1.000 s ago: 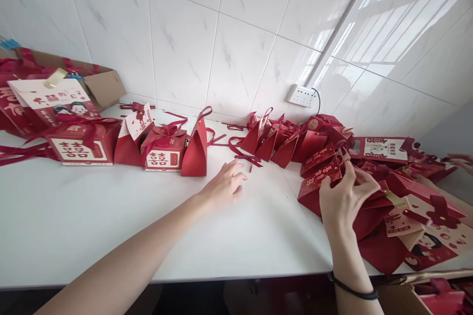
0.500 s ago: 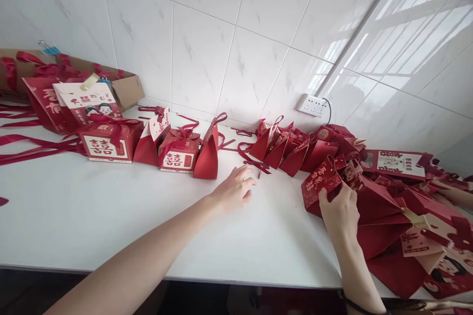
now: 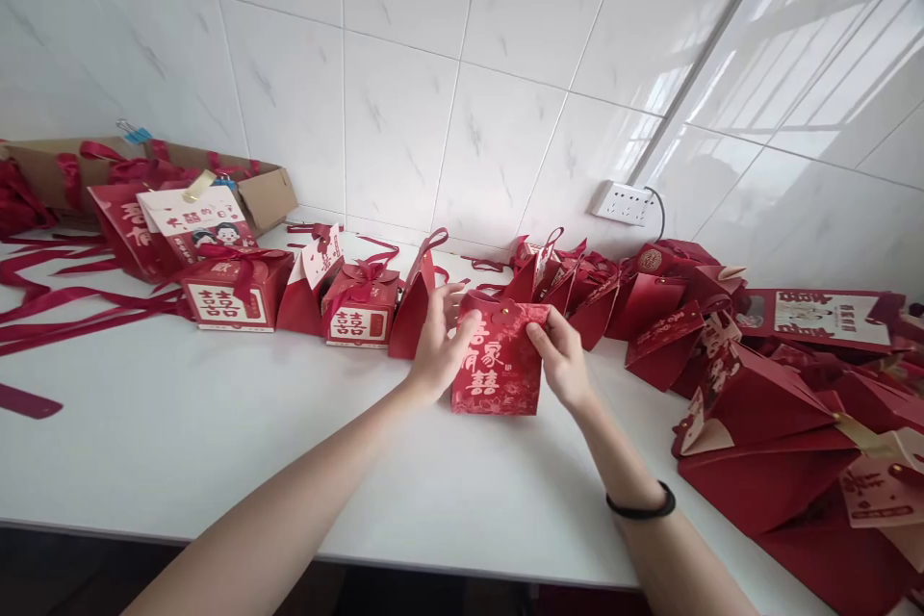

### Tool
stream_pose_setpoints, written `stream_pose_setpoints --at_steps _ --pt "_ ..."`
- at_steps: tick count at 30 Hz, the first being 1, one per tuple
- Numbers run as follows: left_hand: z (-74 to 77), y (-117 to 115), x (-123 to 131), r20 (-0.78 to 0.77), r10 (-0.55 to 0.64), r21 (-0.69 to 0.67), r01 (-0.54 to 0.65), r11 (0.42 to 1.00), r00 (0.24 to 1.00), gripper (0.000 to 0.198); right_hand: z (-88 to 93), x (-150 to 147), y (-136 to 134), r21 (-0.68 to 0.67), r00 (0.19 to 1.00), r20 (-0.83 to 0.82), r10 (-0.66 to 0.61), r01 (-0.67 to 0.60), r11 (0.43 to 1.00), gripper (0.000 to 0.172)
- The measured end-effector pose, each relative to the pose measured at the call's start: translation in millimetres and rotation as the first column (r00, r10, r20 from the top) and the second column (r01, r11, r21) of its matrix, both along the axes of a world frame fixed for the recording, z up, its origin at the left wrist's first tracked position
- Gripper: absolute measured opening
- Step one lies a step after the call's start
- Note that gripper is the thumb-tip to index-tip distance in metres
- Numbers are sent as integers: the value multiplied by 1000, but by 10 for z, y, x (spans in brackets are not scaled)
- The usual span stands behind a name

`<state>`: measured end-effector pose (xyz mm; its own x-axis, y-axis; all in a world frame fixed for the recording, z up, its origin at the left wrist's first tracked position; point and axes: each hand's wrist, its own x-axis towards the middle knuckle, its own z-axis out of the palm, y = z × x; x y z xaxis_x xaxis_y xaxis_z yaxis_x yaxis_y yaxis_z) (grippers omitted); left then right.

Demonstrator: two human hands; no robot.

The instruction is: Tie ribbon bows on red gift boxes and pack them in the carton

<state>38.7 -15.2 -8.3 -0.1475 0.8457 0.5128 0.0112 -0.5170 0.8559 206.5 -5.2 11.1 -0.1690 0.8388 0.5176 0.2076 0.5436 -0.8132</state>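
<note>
A small red gift bag (image 3: 498, 375) with white lettering faces me over the middle of the table, slightly tilted. My right hand (image 3: 561, 356) pinches its upper right edge, thumb in front. At the upper left side my left hand (image 3: 440, 342) has its thumb on the bag's face, with the fingers around the edge and partly hidden. Just left of that hand stands a narrow red gift bag (image 3: 415, 308) with a loop of ribbon on top. Beside it sits a red gift box (image 3: 359, 308) with a bow and a white label.
Another bowed gift box (image 3: 235, 294), a white-topped bag (image 3: 198, 221) and a cardboard box (image 3: 270, 192) of ribbons are at left. Folded red bags (image 3: 757, 423) pile up at right, with a row of bags (image 3: 577, 294) behind. A power strip (image 3: 627, 204) hangs on the tiled wall.
My right hand has brought the red gift bag from the right-hand pile to the middle and turned its face toward me. My left hand has come up to the bag's left side.
</note>
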Motion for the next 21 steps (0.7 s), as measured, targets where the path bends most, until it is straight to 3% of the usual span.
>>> stream_pose_setpoints --at_steps 4,7,9,13,16,21 --pt "137 -13 -28 -30 69 -8 -69 998 997 23 -216 -3 -54 -48 998 -44 52 -54 997 28" --pt "289 -68 -69 -62 -30 -64 26 998 998 22 -195 35 -150 -60 996 -63 67 -71 996 29" --pt "388 -108 -104 -74 -159 -123 149 981 984 22 -147 49 -186 -82 991 -88 98 -105 991 28" --pt "506 -147 -177 -54 -412 -240 389 890 910 22 -80 41 -222 -79 979 -128 156 -167 983 24" --pt "521 -134 -244 -1 -508 -306 484 820 861 19 -51 35 -270 -83 963 -150 225 -239 967 20" --pt "516 -123 -326 92 -686 -417 654 631 721 20 29 51 -415 -319 879 -283 383 -463 827 16"
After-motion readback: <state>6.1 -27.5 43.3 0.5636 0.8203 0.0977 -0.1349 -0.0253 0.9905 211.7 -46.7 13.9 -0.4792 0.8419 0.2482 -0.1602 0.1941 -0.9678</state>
